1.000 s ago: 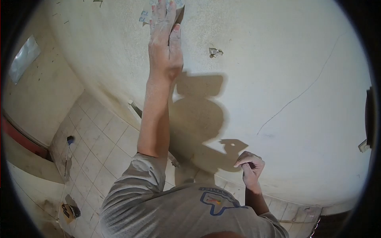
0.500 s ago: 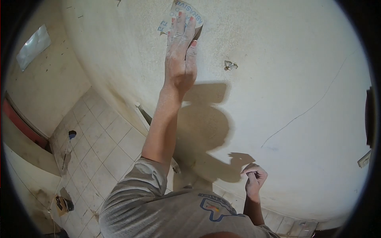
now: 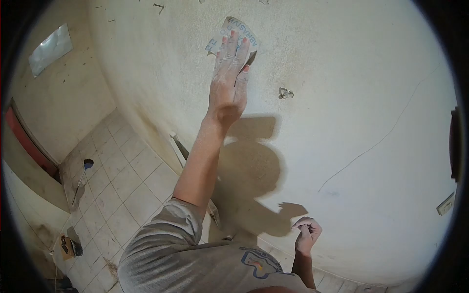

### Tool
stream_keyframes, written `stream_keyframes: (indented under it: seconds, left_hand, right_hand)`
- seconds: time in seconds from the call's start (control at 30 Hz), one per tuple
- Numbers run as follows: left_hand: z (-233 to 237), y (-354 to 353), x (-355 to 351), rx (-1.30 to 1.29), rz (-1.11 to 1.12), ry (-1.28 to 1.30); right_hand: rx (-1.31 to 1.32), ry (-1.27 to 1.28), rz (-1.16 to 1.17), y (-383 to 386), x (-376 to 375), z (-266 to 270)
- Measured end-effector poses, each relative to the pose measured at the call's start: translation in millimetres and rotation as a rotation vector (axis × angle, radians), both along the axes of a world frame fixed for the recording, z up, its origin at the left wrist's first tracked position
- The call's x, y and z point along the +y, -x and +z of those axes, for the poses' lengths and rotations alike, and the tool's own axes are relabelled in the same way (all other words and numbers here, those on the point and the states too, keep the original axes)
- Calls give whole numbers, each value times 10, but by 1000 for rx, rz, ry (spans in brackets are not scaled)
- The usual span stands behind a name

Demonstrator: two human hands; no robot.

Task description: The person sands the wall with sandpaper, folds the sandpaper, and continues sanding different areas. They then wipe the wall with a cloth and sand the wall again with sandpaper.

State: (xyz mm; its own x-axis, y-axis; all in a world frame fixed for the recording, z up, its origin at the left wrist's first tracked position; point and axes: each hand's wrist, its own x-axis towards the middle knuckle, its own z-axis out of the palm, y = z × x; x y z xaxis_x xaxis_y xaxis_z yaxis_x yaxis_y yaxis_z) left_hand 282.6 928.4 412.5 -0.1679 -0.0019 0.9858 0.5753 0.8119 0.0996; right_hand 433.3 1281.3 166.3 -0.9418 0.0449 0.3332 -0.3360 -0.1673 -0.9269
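Note:
My left hand [image 3: 229,78] lies flat on a sheet of abrasive paper [image 3: 236,30], pressing it against the pale wall [image 3: 342,97]. Its fingers point up, dusted white, with the thumb along the paper's lower right edge. Blue print shows on the sheet's back, and one corner lifts from the wall. A small broken hole [image 3: 286,93] is in the wall to the right of this hand. Lower down, my right hand [image 3: 307,231] is held near the wall with its fingers curled in; whatever may be inside them is hidden.
A long crack [image 3: 373,147] runs across the wall on the right, above a socket plate [image 3: 445,204]. A pale board [image 3: 180,146] leans by my left forearm. On the tiled floor [image 3: 141,195] are a dark-headed tool [image 3: 88,164] and a small box [image 3: 68,246].
The view has tilted a little, so the wall sits lower in the frame. My left hand and the abrasive paper have shifted slightly right, towards the hole. My right hand stays curled.

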Motion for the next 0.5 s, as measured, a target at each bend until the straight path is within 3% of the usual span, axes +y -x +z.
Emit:
stream_keyframes:
  seconds: [0.27, 0.33, 0.43, 0.5]
  left_hand:
    - [-42, -81, 46, -46, 2, -20]
    - [-358, -67, 77, -53, -43, -15]
    - [-1243, -241, 223, -250, -31, -119]
    - [-1508, -208, 298, -282, -56, -178]
  right_hand:
    - [-48, 19, -3, -30, -23, 88]
    - [-62, 27, 2, -62, -16, 85]
    - [-65, 44, 1, -151, -26, -191]
    - [-84, 65, -9, -198, 9, -211]
